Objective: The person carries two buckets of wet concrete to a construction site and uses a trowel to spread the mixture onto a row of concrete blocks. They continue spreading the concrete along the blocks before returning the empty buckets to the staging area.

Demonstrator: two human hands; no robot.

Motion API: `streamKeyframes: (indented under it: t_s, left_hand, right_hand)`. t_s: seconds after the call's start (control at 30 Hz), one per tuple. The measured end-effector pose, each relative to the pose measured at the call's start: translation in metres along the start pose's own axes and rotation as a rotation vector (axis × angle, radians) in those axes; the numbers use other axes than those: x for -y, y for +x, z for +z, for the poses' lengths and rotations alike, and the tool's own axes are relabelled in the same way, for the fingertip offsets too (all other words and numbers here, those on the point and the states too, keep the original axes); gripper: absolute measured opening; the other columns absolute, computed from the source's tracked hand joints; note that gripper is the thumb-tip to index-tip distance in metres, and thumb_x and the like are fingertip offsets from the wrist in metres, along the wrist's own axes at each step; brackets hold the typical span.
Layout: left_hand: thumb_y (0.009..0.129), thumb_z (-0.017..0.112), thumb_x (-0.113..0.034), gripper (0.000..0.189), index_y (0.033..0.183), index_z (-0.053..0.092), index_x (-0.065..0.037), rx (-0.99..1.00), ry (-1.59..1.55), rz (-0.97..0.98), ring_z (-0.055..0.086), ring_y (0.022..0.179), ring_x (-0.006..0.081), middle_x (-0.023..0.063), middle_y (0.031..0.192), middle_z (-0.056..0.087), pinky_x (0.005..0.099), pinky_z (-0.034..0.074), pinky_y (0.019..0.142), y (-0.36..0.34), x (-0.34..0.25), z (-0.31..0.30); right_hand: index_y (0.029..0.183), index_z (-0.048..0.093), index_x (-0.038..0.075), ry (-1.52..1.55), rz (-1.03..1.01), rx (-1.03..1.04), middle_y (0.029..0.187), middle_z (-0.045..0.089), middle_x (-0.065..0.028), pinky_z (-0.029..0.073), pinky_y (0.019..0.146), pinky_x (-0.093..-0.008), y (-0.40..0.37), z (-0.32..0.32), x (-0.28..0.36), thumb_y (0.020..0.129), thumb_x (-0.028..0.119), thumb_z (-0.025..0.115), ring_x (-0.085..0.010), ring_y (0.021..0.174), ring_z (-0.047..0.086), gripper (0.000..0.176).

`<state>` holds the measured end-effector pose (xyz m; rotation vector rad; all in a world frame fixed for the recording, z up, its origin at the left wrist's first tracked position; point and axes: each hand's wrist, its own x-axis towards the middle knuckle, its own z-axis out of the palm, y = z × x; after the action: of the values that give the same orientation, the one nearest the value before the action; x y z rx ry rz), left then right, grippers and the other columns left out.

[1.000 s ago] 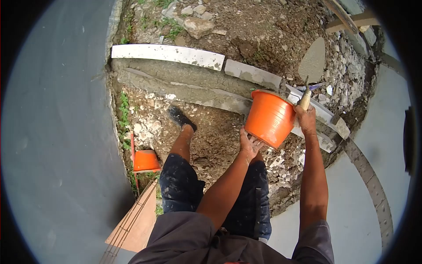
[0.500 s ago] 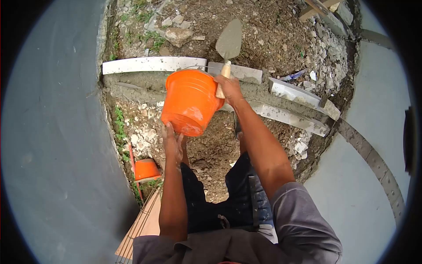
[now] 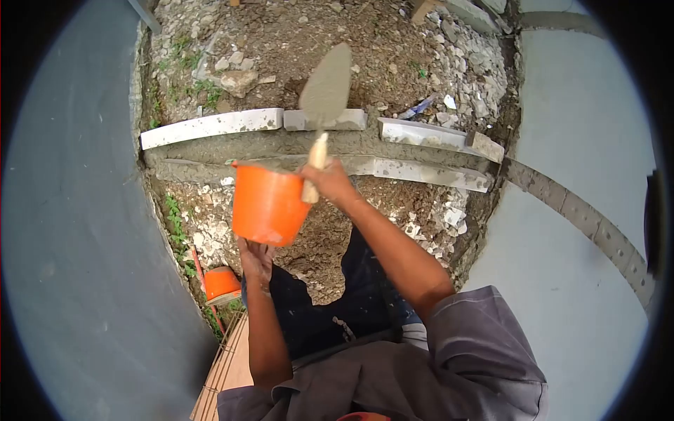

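An orange plastic bucket (image 3: 270, 205) is held in front of me, its opening facing away and its inside hidden. My left hand (image 3: 257, 261) supports the bucket at its base, fingers partly hidden beneath it. My right hand (image 3: 330, 184) is closed around the wooden handle of a pointed trowel (image 3: 327, 85) and also bears on the bucket's rim. The trowel blade, coated in grey mortar, points away from me. Beyond the bucket runs a bed of wet mortar (image 3: 302, 149) between two rows of white-faced strips.
White-edged blocks (image 3: 217, 128) line the far side of the mortar. Another strip (image 3: 432, 173) lies on the near side. A second orange bucket (image 3: 221, 282) sits at lower left beside a wooden board (image 3: 228, 365). Grey walls (image 3: 70, 210) rise on both sides, with rubble between.
The bucket has come nearer to me and tipped more upright, its base now lower. Both hands moved with it, the trowel still in the right. The view has shifted.
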<state>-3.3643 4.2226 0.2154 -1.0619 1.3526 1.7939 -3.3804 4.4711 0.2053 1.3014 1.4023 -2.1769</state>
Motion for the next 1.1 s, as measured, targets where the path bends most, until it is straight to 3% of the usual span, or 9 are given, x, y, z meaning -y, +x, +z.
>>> streamKeyframes:
  t_s: [0.23,0.47,0.67,0.77,0.8,0.83,0.93,1.03,1.1]
  left_hand:
    - [0.089,0.035,-0.055,0.063,0.125,0.042,-0.004,-0.289,-0.171,0.086,0.05,0.105,0.028,0.0122,0.119,0.049,0.0429,0.04,0.091,-0.02,0.002,-0.037]
    - [0.089,0.038,-0.054,0.061,0.122,0.044,-0.004,0.426,-0.488,-0.173,0.049,0.106,0.0275,0.0112,0.116,0.051,0.0391,0.041,0.09,0.019,0.023,-0.078]
    - [0.091,0.047,-0.037,0.044,0.122,0.043,-0.005,0.27,-0.138,-0.204,0.051,0.105,0.0223,0.0082,0.11,0.052,0.0349,0.04,0.092,0.028,0.044,-0.044]
    - [0.091,0.047,-0.034,0.059,0.139,0.022,-0.01,0.155,0.158,-0.179,0.031,0.126,0.022,0.0079,0.136,0.031,0.0413,0.029,0.102,0.024,0.052,-0.056]
    - [0.092,0.046,-0.035,0.065,0.141,0.012,-0.011,0.02,0.337,-0.175,0.048,0.107,0.0193,0.0076,0.116,0.05,0.0364,0.038,0.091,0.027,0.066,-0.069]
    - [0.092,0.046,-0.035,0.065,0.141,0.012,-0.011,0.018,0.336,-0.189,0.048,0.107,0.0193,0.0076,0.116,0.05,0.0364,0.038,0.091,0.029,0.067,-0.076]
    - [0.089,0.051,-0.039,0.07,0.135,0.022,0.006,0.018,0.793,-0.167,0.049,0.107,0.0199,0.0147,0.115,0.052,0.0303,0.037,0.091,0.019,0.042,-0.058]
    - [0.091,0.043,-0.042,0.047,0.077,0.062,-0.001,0.082,0.912,-0.053,0.048,0.065,0.0192,0.0061,0.067,0.051,0.0317,0.038,0.066,0.046,0.049,-0.072]
    - [0.091,0.042,-0.041,0.046,0.087,0.063,-0.001,0.102,1.023,-0.1,0.052,0.074,0.024,0.01,0.077,0.055,0.0338,0.04,0.072,0.061,0.047,-0.072]
  right_hand:
    - [0.096,0.058,-0.001,-0.494,-0.127,0.626,0.082,0.063,-0.0154,0.047,0.07,-0.0336,-0.086,0.095,-0.074,0.065,0.022,0.07,-0.0253,0.077,0.061,0.041]
    - [0.098,0.057,0.0,-0.647,-0.063,0.678,0.086,0.062,-0.0179,0.047,0.073,-0.035,-0.079,0.086,-0.109,0.068,0.022,0.067,-0.0271,0.08,0.061,0.038]
    - [0.102,0.055,0.001,-0.651,0.231,0.446,0.09,0.062,-0.0151,0.047,0.072,-0.0357,-0.073,0.075,-0.088,0.069,0.018,0.066,-0.0246,0.081,0.06,0.039]
    - [0.106,0.052,0.001,-0.559,-0.14,0.288,0.084,0.06,-0.0098,0.047,0.063,-0.0315,-0.083,0.05,-0.113,0.071,0.008,0.061,-0.0203,0.07,0.059,0.036]
    - [0.107,0.051,0.001,-0.538,-0.079,0.254,0.08,0.058,-0.0079,0.047,0.06,-0.0293,-0.09,0.031,-0.115,0.073,0.005,0.058,-0.0183,0.067,0.058,0.035]
    - [0.11,0.052,0.0,-0.41,0.153,0.103,0.089,0.06,-0.0143,0.046,0.079,-0.035,-0.095,0.01,-0.11,0.071,0.007,0.061,-0.0282,0.084,0.059,0.04]
    - [0.122,0.039,-0.001,-0.472,0.323,-0.203,0.078,0.055,-0.0088,0.042,0.04,-0.0235,-0.083,-0.078,-0.093,0.079,0.008,0.059,-0.0106,0.054,0.053,0.049]
    - [0.109,0.051,-0.002,-0.666,0.269,-0.483,0.079,0.059,-0.0105,0.043,0.05,-0.0301,-0.035,-0.209,-0.154,0.084,0.014,0.054,-0.0152,0.066,0.056,0.031]
    - [0.091,0.059,-0.005,-0.892,0.358,-0.665,0.072,0.061,-0.017,0.047,0.057,-0.035,0.008,-0.232,-0.147,0.083,0.024,0.051,-0.024,0.067,0.061,0.031]
